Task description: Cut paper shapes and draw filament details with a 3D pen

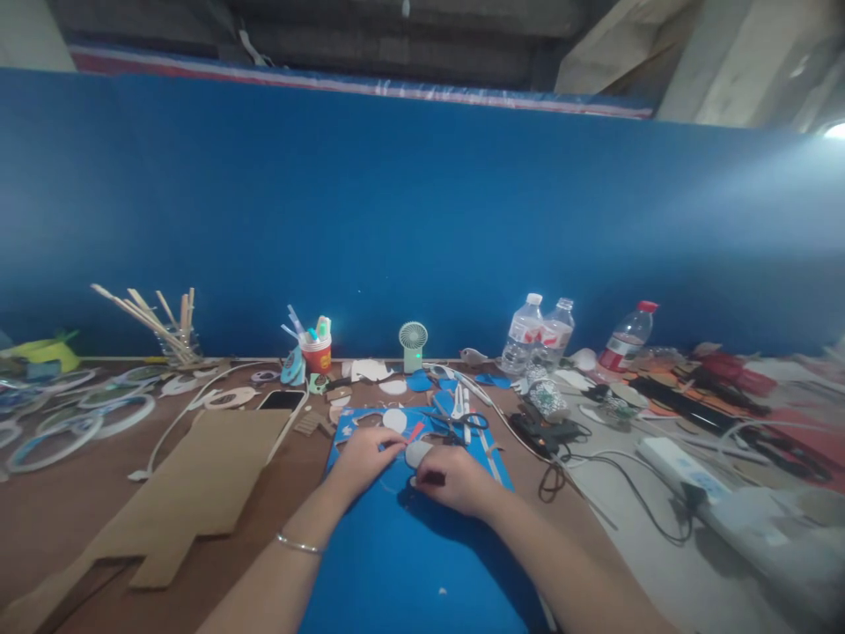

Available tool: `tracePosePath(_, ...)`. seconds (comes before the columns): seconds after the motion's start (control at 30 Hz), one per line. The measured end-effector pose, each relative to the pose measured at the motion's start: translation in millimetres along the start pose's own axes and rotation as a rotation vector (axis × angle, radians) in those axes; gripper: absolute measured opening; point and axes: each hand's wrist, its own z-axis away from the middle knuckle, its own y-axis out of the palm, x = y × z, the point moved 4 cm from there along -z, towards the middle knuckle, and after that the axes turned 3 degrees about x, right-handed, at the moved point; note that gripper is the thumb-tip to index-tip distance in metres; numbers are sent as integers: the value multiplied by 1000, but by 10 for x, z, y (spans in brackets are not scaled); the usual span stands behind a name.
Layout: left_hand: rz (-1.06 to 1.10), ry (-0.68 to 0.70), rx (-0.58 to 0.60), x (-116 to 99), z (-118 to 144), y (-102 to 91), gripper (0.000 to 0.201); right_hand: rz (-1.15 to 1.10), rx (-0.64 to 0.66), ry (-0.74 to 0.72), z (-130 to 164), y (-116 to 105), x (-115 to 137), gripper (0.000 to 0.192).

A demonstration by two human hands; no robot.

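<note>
My left hand (pixel 364 455) is over the blue board (pixel 422 563), its thumb and fingertips pinched at the lower end of a small red strip (pixel 416 431). My right hand (pixel 460 481) is curled, with a rounded light-grey piece (pixel 416 453) at its fingertips. What lies deeper inside the right hand is hidden. Just beyond my hands is a white oval piece (pixel 394 419). Dark-handled scissors (pixel 470 421) lie at the board's far right, among blue and white cut pieces.
Cut brown cardboard (pixel 217 475) lies left, near a phone (pixel 282 401). A small fan (pixel 413 345), a cup of markers (pixel 318 354) and plastic bottles (pixel 521 339) stand along the blue partition (pixel 422 220). Right are cables and a power strip (pixel 683 471); left, white rings (pixel 125 416).
</note>
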Motion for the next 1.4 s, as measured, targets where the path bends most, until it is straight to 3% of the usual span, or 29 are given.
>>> tracePosePath(0.2,60,12,-15,-2,-1,-9,17,68,86,-48,5,44,89,15)
tracePosePath(0.47,81,149,33,-143,30,-14,17,76,-172,168,6,-136,-23,11)
tracePosePath(0.7,88,277,36,-235,64,39,17,-106,-171,222,-22,-67,-45,11)
tracePosePath(0.97,76,288,30,-251,73,71,18,-74,-161,222,-17,-78,-44,8)
tracePosePath(1.13,71,219,-26,-280,71,40,14,18,-159,217,-8,-85,-53,7)
tracePosePath(1.4,92,-114,-359,70,37,-140,18,305,-8,-1,-46,37,206,12)
